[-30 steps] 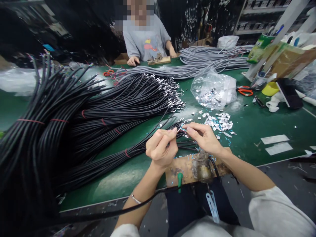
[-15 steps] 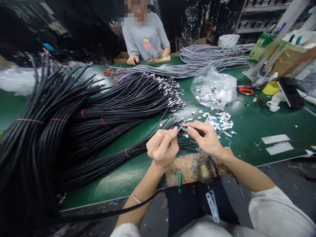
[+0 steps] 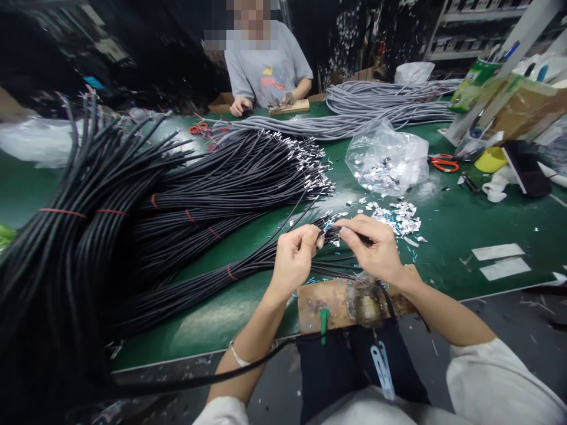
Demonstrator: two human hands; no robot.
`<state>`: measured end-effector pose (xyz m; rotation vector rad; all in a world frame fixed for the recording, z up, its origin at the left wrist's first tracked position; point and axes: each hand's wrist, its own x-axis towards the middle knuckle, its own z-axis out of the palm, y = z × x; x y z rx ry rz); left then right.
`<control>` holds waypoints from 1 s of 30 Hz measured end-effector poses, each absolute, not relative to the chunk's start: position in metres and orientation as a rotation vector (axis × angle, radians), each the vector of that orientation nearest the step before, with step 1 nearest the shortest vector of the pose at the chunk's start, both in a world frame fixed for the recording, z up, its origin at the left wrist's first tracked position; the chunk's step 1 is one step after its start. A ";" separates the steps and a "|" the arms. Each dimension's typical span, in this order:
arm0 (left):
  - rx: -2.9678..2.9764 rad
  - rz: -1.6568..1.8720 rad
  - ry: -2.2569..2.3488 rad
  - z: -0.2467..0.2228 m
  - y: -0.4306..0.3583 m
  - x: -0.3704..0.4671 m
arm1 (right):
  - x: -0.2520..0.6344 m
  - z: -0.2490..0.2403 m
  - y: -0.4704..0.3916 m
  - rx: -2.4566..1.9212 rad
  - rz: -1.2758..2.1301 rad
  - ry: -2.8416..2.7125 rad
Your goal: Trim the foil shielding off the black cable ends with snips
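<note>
My left hand (image 3: 293, 257) is closed in a pinch at the thin blue and white wires (image 3: 326, 226) between my hands. Close beside it on the right, my right hand (image 3: 375, 247) is closed round a black cable (image 3: 365, 239), part of which shows under the fingers. Exactly how the fingertips grip the wires is too small to make out. Beneath my hands, a bundle of black cables (image 3: 252, 260) bound with a red tie lies on the green table. White scraps (image 3: 401, 217) and blue wire bits lie just beyond my right hand.
A wooden board with a metal fixture (image 3: 365, 304) sits at the table's front edge. Large black cable bundles (image 3: 221, 183) fill the left. Beyond are a clear plastic bag (image 3: 390, 159), orange-handled scissors (image 3: 444, 163), grey cables (image 3: 363, 100) and a seated co-worker (image 3: 270, 65).
My left hand has turned, its fingers now pointing more upward and its thumb on top at the wires. My right hand stays almost in place. The whole view has shifted slightly.
</note>
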<state>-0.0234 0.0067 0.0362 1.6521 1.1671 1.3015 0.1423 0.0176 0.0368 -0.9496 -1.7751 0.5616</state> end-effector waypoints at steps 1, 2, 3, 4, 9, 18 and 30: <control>1.632 1.286 1.150 0.036 0.007 -0.023 | 0.143 0.037 0.018 -0.950 0.569 -1.760; 1.647 1.291 1.162 0.036 0.007 -0.023 | 0.143 0.036 0.019 -0.943 0.590 -1.736; 1.700 1.317 1.197 0.036 0.006 -0.021 | 0.144 0.036 0.020 -0.931 0.623 -1.709; 1.779 1.354 1.241 0.036 0.005 -0.020 | 0.144 0.036 0.020 -0.918 0.657 -1.684; 2.113 1.449 1.351 0.032 0.002 -0.013 | 0.143 0.036 0.024 -0.957 0.716 -1.633; 2.130 1.311 1.185 0.029 0.017 -0.022 | 0.141 0.030 0.033 -0.793 1.677 -1.272; 2.082 1.472 1.422 0.020 0.014 -0.008 | 0.134 0.027 0.040 -0.902 1.708 -1.059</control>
